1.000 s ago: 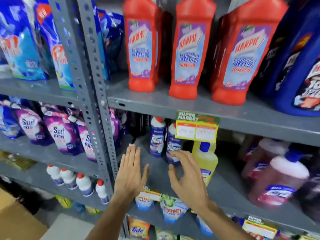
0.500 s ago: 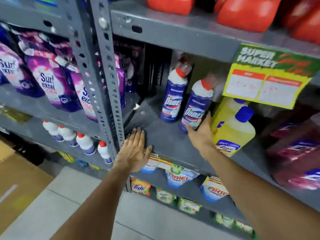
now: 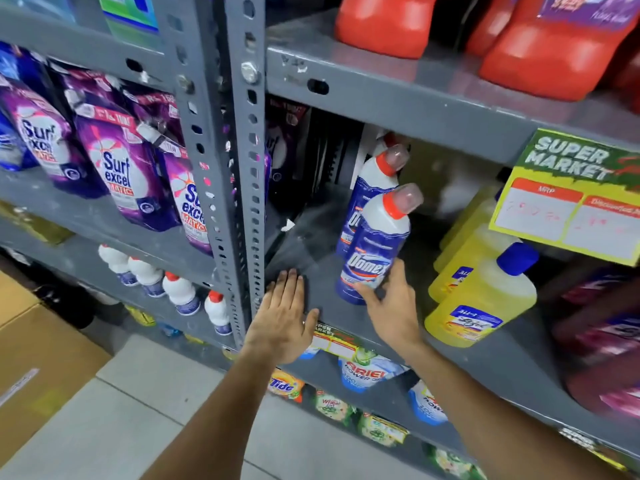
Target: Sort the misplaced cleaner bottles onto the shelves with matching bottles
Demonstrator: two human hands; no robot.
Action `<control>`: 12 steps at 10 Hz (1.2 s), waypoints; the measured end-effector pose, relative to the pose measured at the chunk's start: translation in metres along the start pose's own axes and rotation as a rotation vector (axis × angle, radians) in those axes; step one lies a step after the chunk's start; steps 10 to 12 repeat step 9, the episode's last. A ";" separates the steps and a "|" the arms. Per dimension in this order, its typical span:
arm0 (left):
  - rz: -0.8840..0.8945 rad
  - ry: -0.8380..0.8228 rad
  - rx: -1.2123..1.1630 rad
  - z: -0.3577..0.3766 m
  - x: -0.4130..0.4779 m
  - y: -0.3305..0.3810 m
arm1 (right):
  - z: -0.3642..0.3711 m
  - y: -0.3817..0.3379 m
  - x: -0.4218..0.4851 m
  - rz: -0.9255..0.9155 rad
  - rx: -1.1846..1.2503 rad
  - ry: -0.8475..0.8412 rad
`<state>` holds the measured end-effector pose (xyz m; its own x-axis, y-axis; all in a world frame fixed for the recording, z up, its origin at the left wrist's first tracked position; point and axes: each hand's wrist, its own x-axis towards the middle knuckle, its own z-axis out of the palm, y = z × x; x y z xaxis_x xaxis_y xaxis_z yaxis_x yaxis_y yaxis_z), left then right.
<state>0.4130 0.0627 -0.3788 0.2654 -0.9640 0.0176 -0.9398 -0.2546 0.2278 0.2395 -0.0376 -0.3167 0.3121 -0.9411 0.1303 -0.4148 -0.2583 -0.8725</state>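
Observation:
Two blue-and-white Domex bottles with red necks stand on the grey middle shelf [image 3: 322,306]. The front Domex bottle [image 3: 375,244] has my right hand [image 3: 394,306] wrapped around its base, thumb on the left and fingers on the right side. The second Domex bottle [image 3: 372,181] stands just behind it. My left hand [image 3: 282,320] lies flat, palm down, fingers apart, on the shelf's front edge beside the upright post. Yellow cleaner bottles [image 3: 485,296] with blue caps stand to the right of the Domex bottles.
Red bottles [image 3: 554,46] fill the shelf above. A perforated grey post [image 3: 242,168] divides the racks. Purple Surf Excel pouches [image 3: 117,168] and small white bottles [image 3: 180,292] sit on the left rack. A price tag [image 3: 571,209] hangs at right. Pink bottles [image 3: 606,341] stand far right. Cardboard boxes [image 3: 34,358] lie on the floor.
The camera has moved closer to the middle shelf. My right hand has closed around the base of the front Domex bottle. My left hand stays flat on the shelf edge.

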 end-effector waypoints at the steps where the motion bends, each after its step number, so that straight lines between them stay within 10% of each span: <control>1: -0.001 -0.010 -0.006 -0.002 0.000 0.001 | 0.014 -0.009 0.002 -0.009 0.033 -0.048; 12: -0.004 0.159 -0.072 -0.030 -0.015 0.014 | -0.028 -0.084 -0.051 -0.242 0.286 0.016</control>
